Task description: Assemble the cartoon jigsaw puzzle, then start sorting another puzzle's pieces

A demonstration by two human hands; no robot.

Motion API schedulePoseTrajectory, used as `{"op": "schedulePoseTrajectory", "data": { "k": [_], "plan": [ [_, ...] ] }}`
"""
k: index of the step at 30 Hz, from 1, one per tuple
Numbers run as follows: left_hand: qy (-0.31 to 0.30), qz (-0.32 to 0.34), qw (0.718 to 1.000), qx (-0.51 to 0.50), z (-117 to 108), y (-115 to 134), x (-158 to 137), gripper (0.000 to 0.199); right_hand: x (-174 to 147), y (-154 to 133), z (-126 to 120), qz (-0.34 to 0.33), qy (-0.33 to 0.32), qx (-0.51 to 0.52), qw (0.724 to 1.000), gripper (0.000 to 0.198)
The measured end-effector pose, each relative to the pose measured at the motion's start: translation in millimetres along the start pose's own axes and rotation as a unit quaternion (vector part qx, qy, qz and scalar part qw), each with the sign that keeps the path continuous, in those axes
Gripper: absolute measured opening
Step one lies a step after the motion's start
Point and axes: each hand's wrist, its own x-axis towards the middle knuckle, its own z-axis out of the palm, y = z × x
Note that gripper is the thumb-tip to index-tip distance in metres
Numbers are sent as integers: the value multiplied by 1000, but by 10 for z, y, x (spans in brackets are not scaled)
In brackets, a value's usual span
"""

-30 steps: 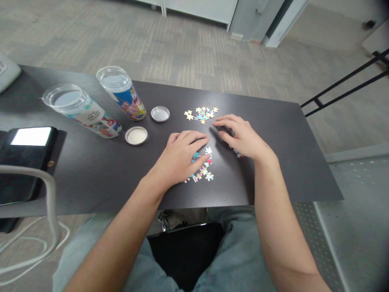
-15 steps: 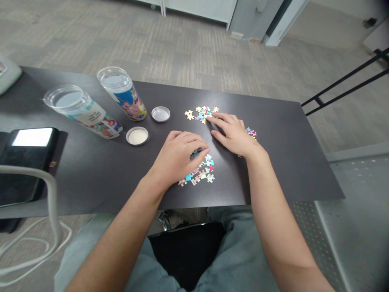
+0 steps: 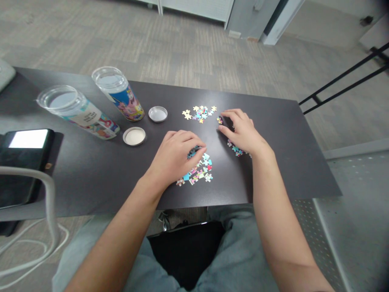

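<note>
My left hand point(image 3: 181, 156) rests over a loose pile of jigsaw puzzle pieces point(image 3: 199, 172) near the table's front edge. Its fingers are curled and the thumb tip meets the index fingertip; any piece in the pinch is hidden. Some blue pieces show through the gap behind the thumb. To the right, my right hand point(image 3: 243, 132) is open, thumb and index finger apart. A small multicoloured puzzle piece point(image 3: 219, 120) lies at these fingertips. Another group of pieces point(image 3: 236, 150) is partly hidden under the right palm. Farther back lies a third cluster of puzzle pieces point(image 3: 201, 112).
Two clear printed cans point(image 3: 130, 103) point(image 3: 91, 117) stand at the left of the dark table point(image 3: 279, 162). Beside them lie two round metal lids point(image 3: 158, 114) point(image 3: 134, 136). A black device point(image 3: 24, 166) and a thick white cable point(image 3: 50, 202) are at far left.
My right hand has drawn back from the far cluster toward the right, uncovering that cluster and the small piece at its fingertips. My left hand has stayed over its pile.
</note>
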Motion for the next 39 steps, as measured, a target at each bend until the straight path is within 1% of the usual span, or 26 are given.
{"op": "schedulePoseTrajectory", "data": {
  "k": [2, 4, 7, 13, 19, 24, 27, 31, 36, 39],
  "plan": [
    [0, -2, 1000, -2, 8, 4, 0, 11, 52, -31, 49, -9, -1, 0, 1000, 63],
    [-1, -2, 1000, -4, 14, 6, 1, 10, 101, -79, 101, -22, -14, -2, 1000, 67],
    [-3, -3, 1000, -4, 17, 5, 1, 11, 134, -133, 144, -34, -26, -2, 999, 63],
    [-6, -11, 1000, -2, 4, 3, 0, 11, 68, -135, 90, -33, -6, -21, 999, 51],
    [-3, -3, 1000, -4, 3, -4, 1, 11, 6, -100, 41, -39, -32, -29, 998, 55],
    [-5, -1, 1000, -3, 9, -13, -1, 11, -12, -79, 63, -43, -26, -25, 998, 58],
    [-6, 1, 1000, -1, 6, -9, -2, 11, -34, -78, 68, -45, -12, -25, 999, 54],
    [-9, -2, 1000, 1, -2, 1, 1, 11, -87, -58, 5, -40, -23, -22, 999, 50],
    [-11, -1, 1000, -2, -6, 3, 3, 11, -199, 12, -137, -28, -37, 3, 999, 54],
    [-16, -6, 1000, -2, -10, 0, 1, 12, -259, 32, -183, -35, -46, 22, 998, 48]
  ]
}}
